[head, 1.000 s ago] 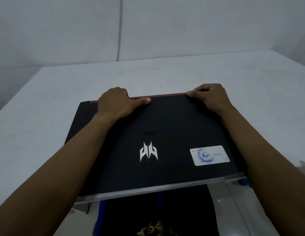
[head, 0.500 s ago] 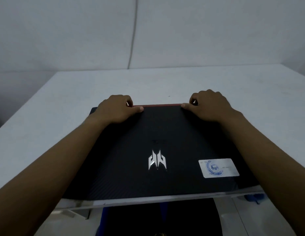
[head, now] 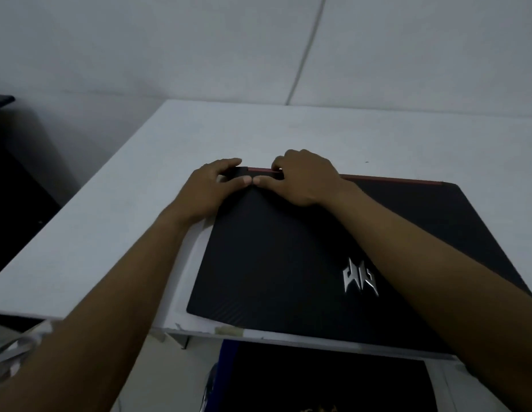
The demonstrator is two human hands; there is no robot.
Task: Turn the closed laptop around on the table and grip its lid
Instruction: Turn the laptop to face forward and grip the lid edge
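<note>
**Both hands meeting at the far left corner of the closed laptop**

While the closed laptop (head: pixel 288 263) is lying flat on the white tabletop (head: pixel 116 233), both hands are gathering at its far left corner. The left hand (head: pixel 208 188) is wrapping around that corner from the outside, its fingers curling over the far edge and its thumb lying across the black lid. The right hand (head: pixel 306 179) is sitting just beside it on the lid, fingers hooking over the red strip (head: pixel 392 179) that is running along the far edge, thumb stretching leftward. The two thumb tips are touching or nearly touching on the lid surface. Each hand is pinching the far edge between thumb and fingers rather than lying spread flat.

The laptop is sitting at the near part of the tabletop, its near edge lining up with the tabletop's front edge, and its right side is running out toward the frame's right border. A silver emblem (head: pixel 360 277) on the lid is showing between the two forearms, closer to the right one, well apart from both hands. The right forearm is crossing above the lid; the left forearm is passing over the bare tabletop just beside the laptop's left edge.
</note>
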